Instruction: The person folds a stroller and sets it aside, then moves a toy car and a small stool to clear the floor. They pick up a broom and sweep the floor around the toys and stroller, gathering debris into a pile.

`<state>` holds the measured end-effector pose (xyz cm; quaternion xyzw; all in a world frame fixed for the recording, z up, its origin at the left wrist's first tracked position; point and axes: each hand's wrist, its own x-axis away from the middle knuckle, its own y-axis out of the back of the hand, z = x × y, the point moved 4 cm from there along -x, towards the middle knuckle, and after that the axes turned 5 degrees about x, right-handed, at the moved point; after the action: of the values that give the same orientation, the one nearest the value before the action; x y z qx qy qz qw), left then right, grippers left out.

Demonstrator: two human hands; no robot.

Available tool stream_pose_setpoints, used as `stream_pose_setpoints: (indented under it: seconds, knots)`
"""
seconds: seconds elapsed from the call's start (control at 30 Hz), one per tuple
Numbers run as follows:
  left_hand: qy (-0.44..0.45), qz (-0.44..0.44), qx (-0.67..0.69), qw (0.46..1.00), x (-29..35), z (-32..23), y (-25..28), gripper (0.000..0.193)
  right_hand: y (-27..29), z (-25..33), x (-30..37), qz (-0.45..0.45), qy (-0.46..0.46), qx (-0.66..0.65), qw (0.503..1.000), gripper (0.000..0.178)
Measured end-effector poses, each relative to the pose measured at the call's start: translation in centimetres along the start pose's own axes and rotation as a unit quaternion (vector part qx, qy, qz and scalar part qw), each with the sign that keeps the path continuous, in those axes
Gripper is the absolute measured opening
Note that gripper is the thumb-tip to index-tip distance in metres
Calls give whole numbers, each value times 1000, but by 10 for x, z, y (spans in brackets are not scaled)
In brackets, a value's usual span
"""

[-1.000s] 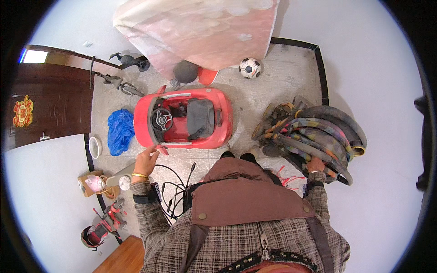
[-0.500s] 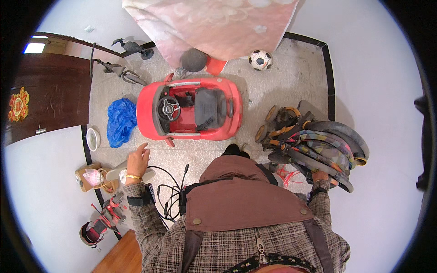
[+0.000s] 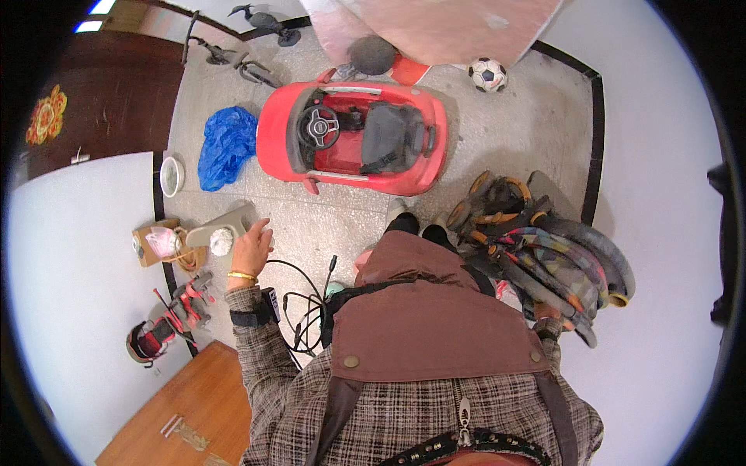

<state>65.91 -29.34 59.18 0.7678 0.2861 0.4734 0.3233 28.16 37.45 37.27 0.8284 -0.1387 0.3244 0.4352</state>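
A folded stroller (image 3: 536, 256) with dark frame tubes, orange joints and patterned fabric hangs or leans at my right side. My right hand (image 3: 546, 312) is closed on its lower tube, partly hidden by my sleeve and the frame. Whether its wheels touch the floor I cannot tell. My left hand (image 3: 252, 248) is held out in the air with fingers apart and nothing in it. Beneath and beside that hand are a grey-beige plastic piece (image 3: 221, 224) and a white ball-like thing (image 3: 221, 242).
Ahead stands a red toy car (image 3: 431, 155). Around it are a blue plastic bag (image 3: 227, 147), a football (image 3: 488, 74), a small bike (image 3: 241, 64) and a white bowl (image 3: 172, 177). Black cables (image 3: 307, 311) hang by my left side; a wooden cabinet (image 3: 183, 404) is lower left.
The room has slid up and slightly right in view, and more of the wooden cabinet shows. The stroller has stayed by my right side, still gripped. My feet have shifted.
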Motion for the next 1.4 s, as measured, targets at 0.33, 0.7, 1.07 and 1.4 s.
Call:
stream_pose_setpoints:
  seconds: [0.33,0.7,1.07,1.4]
  knots:
    - [66,-56,55,995,13,101,7,32,-27,14,-15,-45,-33,43,998,45]
    - [102,-67,136,983,-17,139,17,37,22,135,0,193,83,58,976,35]
    - [174,-169,186,952,26,75,4,33,287,251,-93,-107,282,-31,953,31]
    - [215,-237,246,915,74,30,-47,30,380,272,-200,-172,346,11,922,36]
